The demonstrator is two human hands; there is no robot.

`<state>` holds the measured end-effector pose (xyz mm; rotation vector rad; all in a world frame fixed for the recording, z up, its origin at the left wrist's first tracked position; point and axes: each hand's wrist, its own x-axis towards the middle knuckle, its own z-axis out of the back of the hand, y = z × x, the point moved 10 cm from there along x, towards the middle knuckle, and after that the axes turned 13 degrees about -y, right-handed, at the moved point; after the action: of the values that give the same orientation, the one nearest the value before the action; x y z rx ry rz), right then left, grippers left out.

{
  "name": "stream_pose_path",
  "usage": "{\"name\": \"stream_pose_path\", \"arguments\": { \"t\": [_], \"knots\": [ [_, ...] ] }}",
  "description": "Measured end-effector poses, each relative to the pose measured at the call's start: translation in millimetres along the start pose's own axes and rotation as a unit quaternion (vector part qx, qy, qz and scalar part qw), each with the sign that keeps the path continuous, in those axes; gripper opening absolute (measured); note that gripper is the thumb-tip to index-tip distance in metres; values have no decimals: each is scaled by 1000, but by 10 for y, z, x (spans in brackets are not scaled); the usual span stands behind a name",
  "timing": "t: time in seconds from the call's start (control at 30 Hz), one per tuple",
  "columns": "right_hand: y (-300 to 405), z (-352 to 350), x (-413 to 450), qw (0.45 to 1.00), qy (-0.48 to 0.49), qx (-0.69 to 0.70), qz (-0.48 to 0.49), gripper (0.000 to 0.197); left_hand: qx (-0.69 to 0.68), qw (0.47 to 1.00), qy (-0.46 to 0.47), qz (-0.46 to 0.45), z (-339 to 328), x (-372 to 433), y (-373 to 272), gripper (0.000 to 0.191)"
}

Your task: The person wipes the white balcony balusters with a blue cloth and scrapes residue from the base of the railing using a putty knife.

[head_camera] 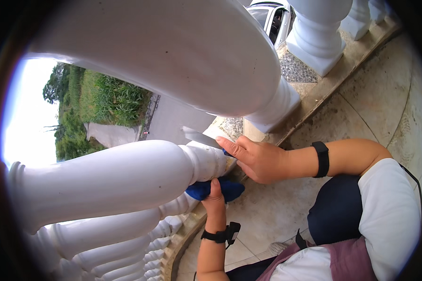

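Observation:
My right hand (258, 159) grips a scraper (204, 137), probably a putty knife, with a thin pale blade and a bit of blue and black handle showing. Its blade reaches past the lower moulding of a white baluster (126, 175); contact is hard to judge. Yellowish-brown stains mark the baluster's base (228, 161). My left hand (214, 196) holds a blue cloth (232, 189) against the same baluster's lower part, thumb on top. The palm and other fingers are hidden.
A larger-looking white baluster (197, 59) stands close by, with more along the curved ledge (323, 91). Dirty tiles (372, 91) cover the floor. Beyond the railing are a road (176, 112), green plants (109, 102) and a white car (267, 17).

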<state>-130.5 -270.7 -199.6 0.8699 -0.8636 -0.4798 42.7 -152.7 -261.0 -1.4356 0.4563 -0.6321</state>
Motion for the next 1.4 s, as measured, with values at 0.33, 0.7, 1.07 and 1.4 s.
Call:
{"name": "stream_pose_path", "arguments": {
  "t": [0.33,0.7,1.07,1.4],
  "knots": [
    [-123,10,-183,966,-10,228,-120,72,-14,999,-13,49,-35,-30,22,74],
    [-326,120,-645,791,184,379,-445,60,-10,999,-33,-6,-33,-34,-70,69],
    [-281,79,-581,780,189,400,-444,53,-22,998,-51,-37,-58,-15,-171,74],
    [-287,184,-413,810,200,331,-441,54,29,995,-36,-86,-33,-28,-180,66]
  ]
}}
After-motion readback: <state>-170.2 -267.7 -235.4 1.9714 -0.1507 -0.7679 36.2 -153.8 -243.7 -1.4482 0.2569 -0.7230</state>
